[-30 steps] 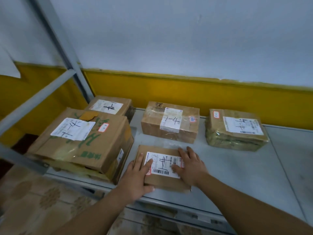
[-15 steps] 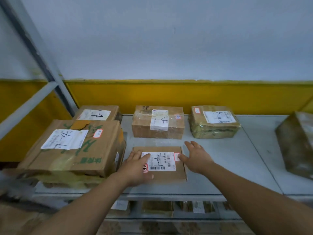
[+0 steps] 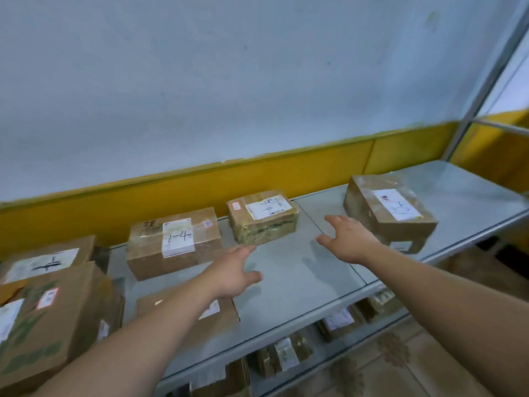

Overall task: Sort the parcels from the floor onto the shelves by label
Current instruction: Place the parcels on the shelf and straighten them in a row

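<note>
Plain brown cardboard throughout, flat rectangular shapes, white paper labels with black handwriting. Landmark: the 1-4 box (image 3: pixel 174 242), glossy clear tape across its top, label folded over the front edge, lying on the shelf (image 3: pixel 286 285) of smooth grey metal with a dull sheen

Just in front of the 1-4 box, near the shelf's front lip: a small flat parcel (image 3: pixel 226 318), matt card, label almost wholly hidden under the left forearm. Right of the 1-4 box, close beside it: a squat parcel (image 3: pixel 263 219) in crinkled film, greenish along its side. Well to the right of the 1-4 box: a tall taped box (image 3: pixel 392 213), label too blurred to read. Left of the 1-4 box: a large carton (image 3: pixel 51 325) with green print, cut off by the frame edge, and behind that a labelled box (image 3: pixel 48 259)

Open and empty: left grip (image 3: pixel 232 273), fingers straight and spread, over bare shelf just right of the 1-4 box's front corner. Open and empty too: right grip (image 3: pixel 349 242), farther right of the 1-4 box, apart from the squat parcel, close to the tall taped box. Wide bare stretch of shelf beneath both, running to the front lip

Below the 1-4 box's level, on a lower shelf: more labelled parcels (image 3: pixel 337 322), half hidden by the shelf edge, writing too small to read. Far right of the 1-4 box: a slanting metal post (image 3: pixel 486 90). Behind the 1-4 box: a yellow band (image 3: pixel 200 187) under pale wall
</note>
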